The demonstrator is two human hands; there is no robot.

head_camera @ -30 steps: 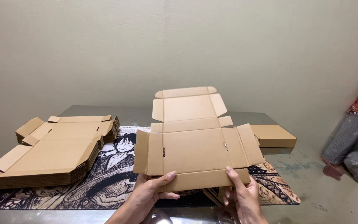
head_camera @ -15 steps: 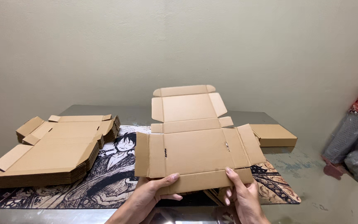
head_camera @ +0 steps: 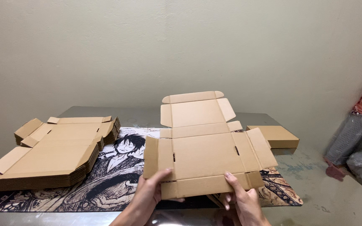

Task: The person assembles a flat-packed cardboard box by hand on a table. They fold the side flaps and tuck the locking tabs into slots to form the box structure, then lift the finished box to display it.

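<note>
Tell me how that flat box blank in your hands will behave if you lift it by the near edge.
Likely light: both hands, left hand and right hand, pinch only the box blank near flap. Probably floppy at its creases; the side flaps already angle upward. The far lid panel may sag.

Dim, even, warm indoor light; soft shadows only, faint glare on table front; sharp focus.

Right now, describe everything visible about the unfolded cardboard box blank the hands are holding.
The cardboard box blank is plain brown corrugated card, die-cut and creased, lying open and nearly flat above the printed mat. It has a wide centre panel with two small slots, side flaps left and right, a narrow front strip, and a lid panel with tuck flaps rising at the far end. The left hand and right hand grip its near edge, thumbs on top of the front strip.
</note>
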